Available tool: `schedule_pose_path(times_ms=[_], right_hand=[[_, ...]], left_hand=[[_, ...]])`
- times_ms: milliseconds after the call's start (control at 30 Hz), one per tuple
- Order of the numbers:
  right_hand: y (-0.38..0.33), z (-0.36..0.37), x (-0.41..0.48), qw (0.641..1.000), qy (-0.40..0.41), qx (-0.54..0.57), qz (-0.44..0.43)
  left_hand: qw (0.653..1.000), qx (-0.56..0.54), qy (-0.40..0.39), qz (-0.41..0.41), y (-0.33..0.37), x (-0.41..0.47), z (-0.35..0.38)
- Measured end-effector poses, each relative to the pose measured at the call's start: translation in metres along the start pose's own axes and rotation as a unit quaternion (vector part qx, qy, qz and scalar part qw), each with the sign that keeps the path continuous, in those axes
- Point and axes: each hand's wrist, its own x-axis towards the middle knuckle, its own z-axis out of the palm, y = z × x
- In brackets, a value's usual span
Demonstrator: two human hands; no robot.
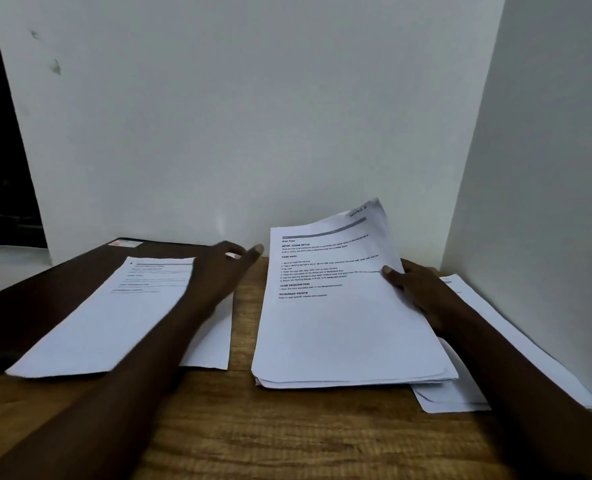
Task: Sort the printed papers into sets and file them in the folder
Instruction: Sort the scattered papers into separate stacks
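My right hand grips the right edge of a thick stack of printed papers, thumb on top, lifting its far end off the wooden table. My left hand hovers with fingers extended between that stack and a single printed sheet. This sheet lies partly on a dark folder at the left. Another white sheet shows under my left forearm. More papers lie beneath and to the right of the held stack.
White walls close off the back and the right side of the table. A long white sheet lies along the right wall. The folder carries a small red-and-white label near its far edge. Bare wood fills the front.
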Motion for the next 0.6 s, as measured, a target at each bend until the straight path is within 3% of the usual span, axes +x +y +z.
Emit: schedule_pose_path(times_ms=[100, 200, 267, 400, 500, 600], right_hand=[[-0.005, -0.002, -0.003, 1.000, -0.014, 0.017, -0.009], [-0.008, -0.001, -0.005, 0.998, -0.038, 0.038, -0.016], [-0.007, 0.003, -0.007, 0.997, -0.058, 0.040, -0.012], [-0.003, 0.011, -0.011, 0.992, -0.109, 0.056, 0.008], [-0.003, 0.011, -0.009, 0.993, -0.099, 0.070, 0.009], [-0.004, 0.009, -0.004, 0.997, -0.063, 0.039, 0.000]], left_hand=[[0.995, -0.062, -0.076, -0.013, 0.009, -0.008, 0.027], [0.972, -0.192, -0.095, -0.095, 0.003, -0.011, 0.025], [0.964, -0.232, -0.061, -0.118, -0.002, -0.013, 0.025], [0.970, -0.211, -0.003, -0.123, -0.020, -0.003, 0.024], [0.970, -0.209, 0.019, -0.120, -0.025, 0.000, 0.024], [0.983, -0.131, 0.090, -0.088, -0.020, 0.001, 0.013]])
